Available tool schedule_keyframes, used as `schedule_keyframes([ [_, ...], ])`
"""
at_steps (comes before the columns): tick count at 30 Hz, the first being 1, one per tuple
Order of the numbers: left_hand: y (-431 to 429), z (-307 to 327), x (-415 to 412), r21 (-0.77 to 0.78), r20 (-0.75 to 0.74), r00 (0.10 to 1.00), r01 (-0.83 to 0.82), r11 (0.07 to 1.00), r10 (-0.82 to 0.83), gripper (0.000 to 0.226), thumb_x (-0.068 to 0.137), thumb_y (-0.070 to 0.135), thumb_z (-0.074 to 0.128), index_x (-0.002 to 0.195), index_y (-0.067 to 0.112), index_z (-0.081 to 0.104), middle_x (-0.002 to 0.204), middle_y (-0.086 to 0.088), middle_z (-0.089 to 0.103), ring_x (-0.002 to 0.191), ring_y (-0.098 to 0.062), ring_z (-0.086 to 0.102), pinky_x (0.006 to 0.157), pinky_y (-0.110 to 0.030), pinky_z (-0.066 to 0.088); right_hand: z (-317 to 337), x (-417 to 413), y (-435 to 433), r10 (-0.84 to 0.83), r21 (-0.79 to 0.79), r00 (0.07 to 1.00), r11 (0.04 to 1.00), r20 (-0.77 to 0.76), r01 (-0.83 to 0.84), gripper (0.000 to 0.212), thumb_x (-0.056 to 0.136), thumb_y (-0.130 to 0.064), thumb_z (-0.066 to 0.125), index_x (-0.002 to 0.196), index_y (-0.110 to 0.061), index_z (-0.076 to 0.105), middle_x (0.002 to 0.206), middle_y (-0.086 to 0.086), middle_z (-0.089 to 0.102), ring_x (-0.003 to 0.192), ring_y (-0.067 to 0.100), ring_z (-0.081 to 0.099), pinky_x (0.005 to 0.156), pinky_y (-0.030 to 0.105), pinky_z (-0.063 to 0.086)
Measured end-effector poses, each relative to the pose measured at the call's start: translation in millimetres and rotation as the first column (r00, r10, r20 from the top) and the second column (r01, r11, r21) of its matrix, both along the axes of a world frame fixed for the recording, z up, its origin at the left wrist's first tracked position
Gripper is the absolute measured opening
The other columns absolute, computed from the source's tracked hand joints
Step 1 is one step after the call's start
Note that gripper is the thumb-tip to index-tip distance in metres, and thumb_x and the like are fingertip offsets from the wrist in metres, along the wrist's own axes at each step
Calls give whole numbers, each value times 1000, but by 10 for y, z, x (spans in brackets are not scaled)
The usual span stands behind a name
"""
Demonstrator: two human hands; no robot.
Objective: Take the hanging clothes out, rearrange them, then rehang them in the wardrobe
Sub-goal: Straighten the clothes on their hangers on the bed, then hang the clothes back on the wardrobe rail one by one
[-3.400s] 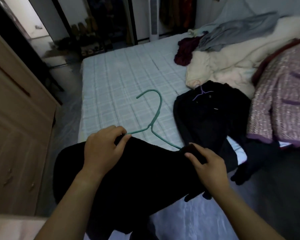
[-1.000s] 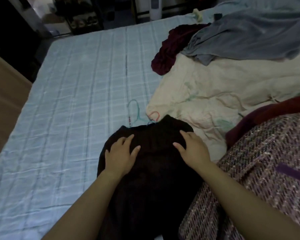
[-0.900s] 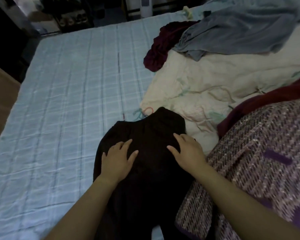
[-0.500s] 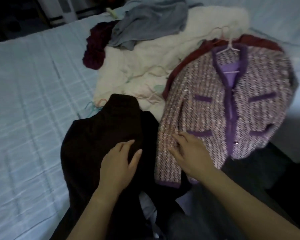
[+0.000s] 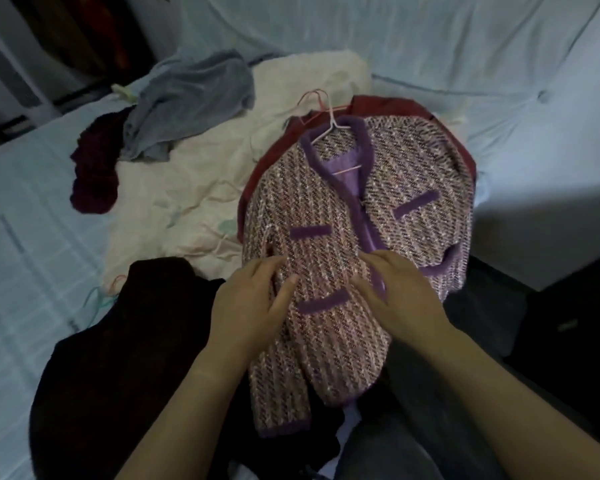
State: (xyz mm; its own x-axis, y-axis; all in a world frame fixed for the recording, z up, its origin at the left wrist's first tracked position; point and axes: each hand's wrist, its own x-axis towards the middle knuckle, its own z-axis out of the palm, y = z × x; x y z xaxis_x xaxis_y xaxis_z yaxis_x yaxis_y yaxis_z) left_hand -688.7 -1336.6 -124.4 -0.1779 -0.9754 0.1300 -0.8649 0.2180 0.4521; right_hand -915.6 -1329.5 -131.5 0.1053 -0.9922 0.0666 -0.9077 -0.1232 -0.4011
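While facing the bed, touching tweed jacket.
Resting left hand at seven o'clock, right hand at four, both loose-fingered.

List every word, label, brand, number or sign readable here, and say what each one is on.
None: no text can be read in this view.
Jacket: woven pattern and purple trim only; no label shows.
Cream blanket: faint coloured marks, too blurred to tell whether any are letters.
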Motion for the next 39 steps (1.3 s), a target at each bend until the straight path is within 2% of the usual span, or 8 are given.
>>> schedule_keyframes([
  [5, -940, -47, -466, 5, 82, 996, -40, 999, 39, 57, 89, 57, 28, 124, 22, 55, 113, 1, 60, 99, -19, 57, 75, -34, 49, -33, -503, -1206, 88, -10, 996, 996, -22, -88, 55, 92, -50, 39, 128, -11, 54, 126, 10, 56, 115, 29, 51, 97, 38, 39],
  [9, -1811, -84, -769, 1, 159, 984, -85, 996, 84, 43, 92, 49, 39, 119, 22, 58, 111, -1, 61, 97, -22, 59, 76, -36, 50, -22, -871, -2319, 194, -9, 977, 981, -82, -196, 57, 88, -50, 39, 125, -10, 56, 125, 14, 56, 115, 33, 51, 97, 45, 43],
  [17, -2954, -268, -814, -98, 160, 952, -248, 964, 261, 34, 91, 31, 53, 121, 14, 56, 117, -10, 57, 99, -33, 56, 76, -39, 49, -37, -1170, -3832, 335, -29, 919, 937, -206, -348, 58, 81, -34, 67, 131, -11, 50, 132, 15, 49, 119, 35, 47, 96, 47, 43],
  [21, -3158, -479, -765, 113, 162, 935, -336, 935, 317, 45, 92, 38, 47, 131, 15, 48, 123, -11, 55, 108, -34, 53, 84, -44, 48, -145, -1183, -4012, 345, 22, 910, 937, -229, -350, 61, 83, -39, 64, 137, -20, 43, 125, 8, 48, 110, 31, 50, 85, 42, 44],
  [26, -3189, -609, -855, 125, 181, 927, -352, 928, 327, 62, 85, 56, 23, 124, 17, 52, 104, -10, 58, 91, -36, 55, 74, -45, 48, -219, -1192, -4108, 355, 43, 923, 935, -149, -352, 57, 82, -39, 65, 135, -25, 47, 105, 10, 53, 96, 33, 53, 75, 41, 48],
  [31, -3098, -573, -949, 67, 166, 910, -394, 917, 379, 30, 95, 44, 39, 108, 21, 52, 85, -4, 58, 77, -31, 58, 58, -37, 42, -252, -1204, -4094, 435, 17, 893, 900, -116, -436, 46, 83, -35, 66, 126, -21, 57, 95, 9, 61, 84, 34, 60, 65, 40, 50],
  [33, -2993, -538, -942, 57, 130, 917, -387, 920, 377, 28, 94, 46, 36, 102, 24, 51, 80, -1, 56, 73, -28, 58, 56, -38, 43, -264, -1208, -4043, 473, -8, 877, 880, -84, -475, 41, 84, -32, 66, 122, -17, 59, 93, 9, 63, 81, 34, 63, 63, 41, 52],
  [39, -2593, -274, -879, 48, 108, 889, -451, 891, 444, 24, 93, 47, 45, 104, 27, 50, 95, 6, 59, 89, -18, 57, 60, -33, 37, -131, -1052, -3779, 476, -43, 879, 879, 26, -475, 40, 88, -31, 61, 126, -20, 55, 109, 5, 64, 94, 29, 64, 71, 42, 52],
])
